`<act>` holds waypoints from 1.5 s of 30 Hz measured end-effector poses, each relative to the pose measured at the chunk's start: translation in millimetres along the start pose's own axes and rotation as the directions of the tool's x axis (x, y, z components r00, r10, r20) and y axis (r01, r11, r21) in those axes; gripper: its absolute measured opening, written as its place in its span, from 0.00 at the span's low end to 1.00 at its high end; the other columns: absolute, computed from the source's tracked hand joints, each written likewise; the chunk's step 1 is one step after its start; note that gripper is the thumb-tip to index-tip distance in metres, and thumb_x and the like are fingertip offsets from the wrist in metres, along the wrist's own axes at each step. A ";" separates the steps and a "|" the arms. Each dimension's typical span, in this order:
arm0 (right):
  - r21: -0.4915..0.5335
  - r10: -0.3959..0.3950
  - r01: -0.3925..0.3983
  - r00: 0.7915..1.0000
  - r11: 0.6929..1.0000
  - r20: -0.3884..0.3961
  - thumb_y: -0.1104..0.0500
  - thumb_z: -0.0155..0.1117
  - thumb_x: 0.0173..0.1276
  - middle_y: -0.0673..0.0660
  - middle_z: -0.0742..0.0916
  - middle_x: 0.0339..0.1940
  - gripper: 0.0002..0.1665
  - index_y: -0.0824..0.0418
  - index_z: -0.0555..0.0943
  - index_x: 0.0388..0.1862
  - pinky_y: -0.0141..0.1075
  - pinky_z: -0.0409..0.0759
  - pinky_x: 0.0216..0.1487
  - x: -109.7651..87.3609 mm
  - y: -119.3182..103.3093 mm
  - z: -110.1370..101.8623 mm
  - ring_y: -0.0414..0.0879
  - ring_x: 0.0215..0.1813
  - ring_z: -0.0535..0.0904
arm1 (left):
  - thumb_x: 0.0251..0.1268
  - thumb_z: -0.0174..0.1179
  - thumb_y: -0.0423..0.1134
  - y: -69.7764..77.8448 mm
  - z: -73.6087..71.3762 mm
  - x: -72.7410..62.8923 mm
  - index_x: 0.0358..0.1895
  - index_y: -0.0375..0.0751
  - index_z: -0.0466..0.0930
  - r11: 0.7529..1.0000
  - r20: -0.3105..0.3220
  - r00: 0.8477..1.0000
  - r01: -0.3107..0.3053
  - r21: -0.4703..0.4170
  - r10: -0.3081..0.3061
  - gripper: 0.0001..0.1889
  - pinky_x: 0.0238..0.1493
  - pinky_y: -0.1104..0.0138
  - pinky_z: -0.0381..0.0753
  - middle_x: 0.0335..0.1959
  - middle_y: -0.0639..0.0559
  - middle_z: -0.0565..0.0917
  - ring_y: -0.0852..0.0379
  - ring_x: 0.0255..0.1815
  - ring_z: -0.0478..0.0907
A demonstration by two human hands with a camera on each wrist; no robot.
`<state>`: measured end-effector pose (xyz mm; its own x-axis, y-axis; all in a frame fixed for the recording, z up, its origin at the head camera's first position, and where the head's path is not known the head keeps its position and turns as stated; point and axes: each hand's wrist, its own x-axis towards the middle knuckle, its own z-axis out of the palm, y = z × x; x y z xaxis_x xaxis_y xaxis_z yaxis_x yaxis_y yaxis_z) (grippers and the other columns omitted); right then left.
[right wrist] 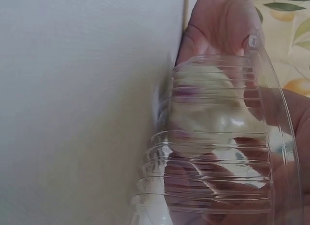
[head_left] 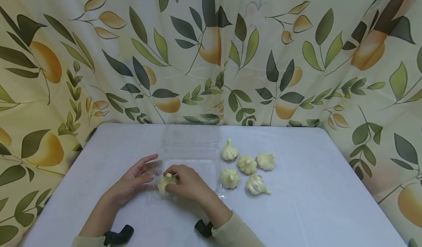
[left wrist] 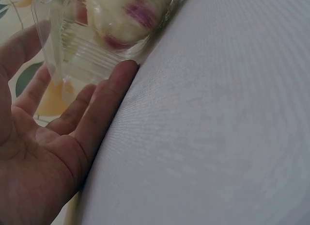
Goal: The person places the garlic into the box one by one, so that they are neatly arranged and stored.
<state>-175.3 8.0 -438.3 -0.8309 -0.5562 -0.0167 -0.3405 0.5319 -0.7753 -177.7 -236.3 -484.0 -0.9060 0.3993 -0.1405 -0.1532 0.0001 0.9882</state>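
A clear plastic clamshell box (head_left: pixel 202 168) lies opened on the table, its lid (head_left: pixel 189 137) folded back toward the far edge. In the box's near left corner, my right hand (head_left: pixel 189 183) holds a garlic bulb (head_left: pixel 163 184) between thumb and fingers. Through the ribbed clear wall, the right wrist view shows this pale bulb (right wrist: pixel 208 113) with purple patches. My left hand (head_left: pixel 132 183) is at the box's left side, fingers spread and loosely extended. Seen from the left wrist, the left hand (left wrist: pixel 53 152) has its fingertips right at the box wall, below the bulb (left wrist: pixel 126 16).
Right of the box sit several more garlic bulbs, among them one with an upright stem (head_left: pixel 229 152) at the back and one lying tilted (head_left: pixel 257 184) in front. A white cloth (head_left: pixel 296 203) covers the table. Behind hangs a leaf-and-fruit patterned curtain (head_left: pixel 244 93).
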 end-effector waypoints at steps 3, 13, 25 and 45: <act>0.009 0.004 -0.005 1.000 1.000 0.006 0.53 0.69 0.60 0.51 0.85 0.53 0.21 0.52 0.83 0.54 0.38 0.78 0.54 0.4 -2.0 -2.6 0.44 0.53 0.79 | 0.72 0.56 0.33 0.9 0.1 0.8 0.80 0.46 0.49 1.000 0.007 1.000 -0.005 -0.001 0.005 0.37 0.55 0.55 0.82 0.78 0.39 0.54 0.46 0.70 0.64; -0.002 0.005 -0.005 1.000 1.000 0.013 0.52 0.69 0.61 0.53 0.84 0.57 0.25 0.52 0.82 0.58 0.40 0.79 0.57 -2.9 -9.6 -14.7 0.52 0.57 0.81 | 0.72 0.56 0.31 2.3 0.6 1.0 0.80 0.45 0.48 1.000 0.012 1.000 -0.014 -0.001 0.014 0.37 0.55 0.54 0.83 0.78 0.38 0.54 0.50 0.68 0.67; 0.070 0.021 -0.020 1.000 0.997 -0.006 0.51 0.69 0.63 0.46 0.83 0.59 0.24 0.49 0.81 0.59 0.44 0.78 0.57 -11.3 -8.1 -27.2 0.55 0.61 0.78 | 0.73 0.54 0.31 -5.0 -0.4 3.1 0.79 0.45 0.49 1.000 0.029 0.999 -0.018 -0.018 0.019 0.36 0.56 0.51 0.82 0.78 0.37 0.54 0.46 0.69 0.66; 0.095 0.036 -0.030 0.998 0.995 -0.059 0.52 0.68 0.64 0.48 0.83 0.61 0.24 0.47 0.80 0.59 0.48 0.80 0.55 -29.9 3.2 -53.1 0.54 0.63 0.78 | 0.75 0.53 0.31 -7.3 -3.7 3.5 0.80 0.45 0.48 0.999 0.034 0.999 -0.021 -0.027 0.022 0.35 0.55 0.47 0.82 0.78 0.37 0.54 0.47 0.69 0.67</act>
<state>-174.9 60.2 -406.8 -0.8670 -0.4982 -0.0071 -0.2722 0.4856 -0.8307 -181.3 -238.4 -491.9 -0.8952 0.4301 -0.1167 -0.1448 -0.0331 0.9889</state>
